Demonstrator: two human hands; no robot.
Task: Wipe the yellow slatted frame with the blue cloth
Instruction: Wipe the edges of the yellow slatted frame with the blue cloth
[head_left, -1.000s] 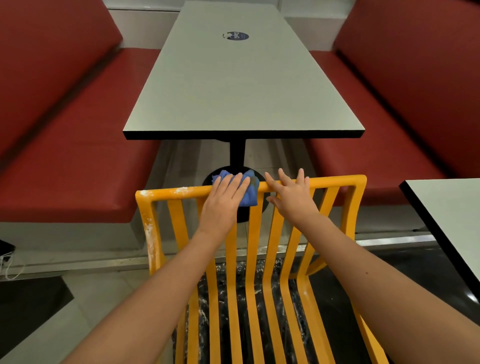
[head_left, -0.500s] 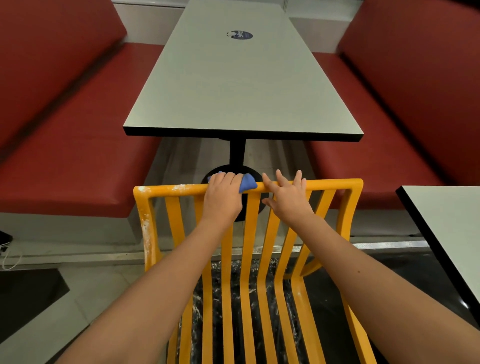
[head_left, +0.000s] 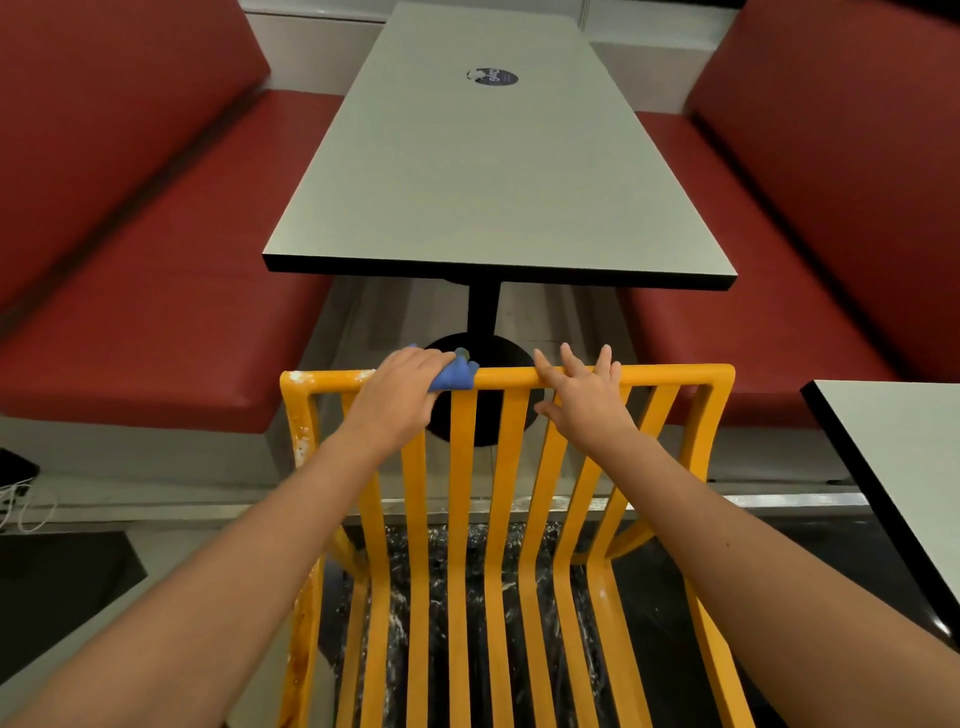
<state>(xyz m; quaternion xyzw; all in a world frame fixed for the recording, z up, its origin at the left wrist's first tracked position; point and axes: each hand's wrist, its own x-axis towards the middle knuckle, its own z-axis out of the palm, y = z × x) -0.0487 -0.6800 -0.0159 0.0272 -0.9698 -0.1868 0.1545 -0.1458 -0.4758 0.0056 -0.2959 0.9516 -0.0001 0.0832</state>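
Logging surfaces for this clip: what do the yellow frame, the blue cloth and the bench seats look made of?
Yellow slatted frame: probably painted metal or moulded plastic; smooth satin coat, white scuffs at the left corner. Blue cloth: soft woven fabric, bunched under the left hand. Red bench seats: likely vinyl, smooth with dull sheen.

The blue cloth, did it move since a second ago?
Yes. The left hand slid the cloth leftward along the frame's top rail, toward the white smears at the left corner, and bunched it smaller under the palm. The right hand stayed resting on the rail, fingers spread.
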